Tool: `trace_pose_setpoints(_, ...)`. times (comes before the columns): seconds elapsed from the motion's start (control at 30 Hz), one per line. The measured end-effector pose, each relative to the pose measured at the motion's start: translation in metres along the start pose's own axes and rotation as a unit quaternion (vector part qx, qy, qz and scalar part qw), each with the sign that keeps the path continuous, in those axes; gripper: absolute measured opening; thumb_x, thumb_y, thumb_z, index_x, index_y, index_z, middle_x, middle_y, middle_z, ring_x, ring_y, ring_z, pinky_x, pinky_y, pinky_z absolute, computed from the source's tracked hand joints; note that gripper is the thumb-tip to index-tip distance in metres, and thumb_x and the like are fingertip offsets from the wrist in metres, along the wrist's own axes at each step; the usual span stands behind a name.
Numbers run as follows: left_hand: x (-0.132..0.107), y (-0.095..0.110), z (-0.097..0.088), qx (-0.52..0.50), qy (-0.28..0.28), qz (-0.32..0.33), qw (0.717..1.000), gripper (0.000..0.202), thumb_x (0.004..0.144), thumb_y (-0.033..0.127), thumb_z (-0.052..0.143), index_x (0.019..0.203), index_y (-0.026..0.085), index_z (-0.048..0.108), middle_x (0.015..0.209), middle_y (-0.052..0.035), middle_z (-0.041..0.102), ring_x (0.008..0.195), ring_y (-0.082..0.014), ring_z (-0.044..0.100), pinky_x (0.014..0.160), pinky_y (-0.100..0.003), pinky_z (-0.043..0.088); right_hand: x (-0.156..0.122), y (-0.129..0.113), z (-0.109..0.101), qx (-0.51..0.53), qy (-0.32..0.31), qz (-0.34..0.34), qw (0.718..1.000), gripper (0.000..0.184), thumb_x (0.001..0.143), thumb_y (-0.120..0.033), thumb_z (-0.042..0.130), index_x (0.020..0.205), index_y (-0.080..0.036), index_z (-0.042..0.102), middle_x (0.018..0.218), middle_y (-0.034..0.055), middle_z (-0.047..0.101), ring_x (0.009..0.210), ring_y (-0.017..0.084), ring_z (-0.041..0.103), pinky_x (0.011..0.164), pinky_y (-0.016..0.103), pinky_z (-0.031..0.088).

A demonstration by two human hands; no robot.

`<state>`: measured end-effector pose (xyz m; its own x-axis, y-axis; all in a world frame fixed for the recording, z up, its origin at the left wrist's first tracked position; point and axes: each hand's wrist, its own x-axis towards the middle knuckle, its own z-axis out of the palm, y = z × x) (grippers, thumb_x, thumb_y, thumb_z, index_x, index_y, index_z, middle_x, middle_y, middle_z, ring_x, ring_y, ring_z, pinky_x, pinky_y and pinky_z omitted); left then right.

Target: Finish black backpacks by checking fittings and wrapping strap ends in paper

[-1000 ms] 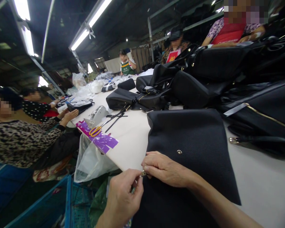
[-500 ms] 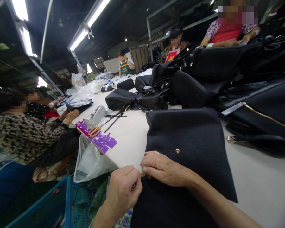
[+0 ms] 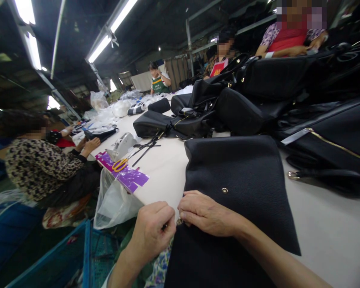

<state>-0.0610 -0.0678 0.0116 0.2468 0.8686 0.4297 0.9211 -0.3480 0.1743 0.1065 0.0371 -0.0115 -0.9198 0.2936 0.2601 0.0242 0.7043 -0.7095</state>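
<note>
Panel of black leather-like material (image 3: 237,164) lies near on the white-topped table (image 3: 165,164), its round gold-coloured eyelet (image 3: 225,191) set. Your right hand (image 3: 205,212) pinches its left edge by a small metal fitting (image 3: 179,221), seemingly unfinished; your left hand (image 3: 156,224) curls closed alongside, contents unseen.

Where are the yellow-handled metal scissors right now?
In the head view, the yellow-handled scissors lie left of centre near the edge of the white table, handles on shiny purple plastic, beside the grey tape dispenser.
</note>
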Motion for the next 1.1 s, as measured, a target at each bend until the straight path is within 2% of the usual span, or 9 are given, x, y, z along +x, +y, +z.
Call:
trace_pose_setpoints(0.1,-0.003,0.003,-0.005,-0.06,0.009,-0.076,0.995,0.029,0.089,0.012,0.045,0.061,0.018,0.049,0.056,0.0041,0.044,0.052,-0.0098,0.044,0.052,-0.024,0.029,0.0,-0.001,-0.002,0.016,0.001,0.01,1.0,0.029,0.095,-0.018,0.041,0.066,-0.02,0.045,0.075,0.0013,0.055,0.086,0.019,0.052,0.094,0.035,0.038)
trace_pose_setpoints(0.2,-0.008,0.004,-0.009,-0.129,-0.019,-0.136,0.982,0.028,0.094,0.02,0.045,0.068,0.018,0.055,0.061,0.0028,0.051,0.057,-0.0108,0.05,0.055,-0.023,0.035,0.001,-0.001,-0.003,0.032,-0.001,0.011,0.999,0.028,0.094,-0.018,0.041,0.067,-0.02,0.046,0.075,0.0012,0.054,0.086,0.019,0.051,0.094,0.036,0.038)
trace_pose_setpoints(0.33,-0.014,0.003,-0.006,-0.162,-0.052,-0.116,0.978,0.011,0.091,0.019,0.055,0.094,0.019,0.065,0.075,0.0002,0.065,0.065,-0.0128,0.06,0.063,-0.023,0.043,0.0,0.001,-0.002,0.028,0.003,-0.002,1.0,0.028,0.095,-0.018,0.039,0.068,-0.02,0.046,0.074,0.0004,0.053,0.084,0.018,0.05,0.093,0.035,0.037)
trace_pose_setpoints(0.47,-0.015,0.003,-0.002,-0.115,-0.047,-0.068,0.99,0.017,0.094,0.015,0.05,0.086,0.019,0.064,0.074,-0.0003,0.067,0.068,-0.0133,0.063,0.063,-0.022,0.043,0.0,0.001,-0.001,0.015,-0.003,-0.006,1.0,0.029,0.096,-0.019,0.039,0.067,-0.02,0.045,0.073,0.0002,0.053,0.084,0.018,0.051,0.094,0.036,0.037)
trace_pose_setpoints(0.7,-0.006,0.003,0.006,0.044,-0.017,0.03,0.998,0.024,0.091,0.01,0.043,0.071,0.019,0.053,0.062,0.0007,0.054,0.055,-0.0137,0.052,0.053,-0.027,0.033,0.001,0.0,0.0,-0.005,-0.003,0.012,1.0,0.027,0.094,-0.019,0.042,0.067,-0.02,0.046,0.077,0.0022,0.058,0.088,0.019,0.053,0.095,0.035,0.039)
trace_pose_setpoints(0.77,-0.002,0.002,0.006,0.026,-0.007,0.012,1.0,0.023,0.092,0.012,0.043,0.072,0.019,0.052,0.063,0.0012,0.054,0.056,-0.0133,0.052,0.053,-0.026,0.034,0.001,0.0,0.001,-0.004,-0.002,0.011,1.0,0.027,0.094,-0.019,0.042,0.067,-0.02,0.046,0.078,0.0024,0.058,0.089,0.019,0.053,0.097,0.036,0.037)
trace_pose_setpoints(0.93,0.001,-0.003,-0.007,-0.072,0.0,-0.128,0.989,0.033,0.098,0.023,0.041,0.067,0.02,0.05,0.057,0.0034,0.05,0.053,-0.0117,0.051,0.051,-0.023,0.036,0.0,0.0,-0.002,0.039,-0.001,0.007,0.999,0.029,0.095,-0.019,0.039,0.067,-0.02,0.046,0.076,0.0013,0.056,0.086,0.018,0.052,0.095,0.036,0.037)
trace_pose_setpoints(1.0,-0.001,-0.003,-0.012,-0.108,-0.013,-0.121,0.987,0.026,0.097,0.021,0.043,0.076,0.019,0.058,0.066,0.0012,0.059,0.061,-0.0121,0.058,0.057,-0.022,0.042,0.0,0.0,-0.004,0.048,-0.005,0.005,0.999,0.03,0.095,-0.019,0.039,0.067,-0.02,0.046,0.074,0.0007,0.054,0.084,0.018,0.051,0.095,0.036,0.037)
trace_pose_setpoints(1.1,-0.005,0.0,-0.014,-0.139,-0.031,-0.055,0.988,0.018,0.094,0.012,0.049,0.099,0.02,0.065,0.087,-0.002,0.07,0.08,-0.0132,0.066,0.072,-0.021,0.049,0.0,0.0,-0.005,0.045,-0.005,0.005,0.999,0.029,0.096,-0.021,0.038,0.068,-0.02,0.046,0.074,0.0008,0.053,0.082,0.018,0.05,0.093,0.036,0.037)
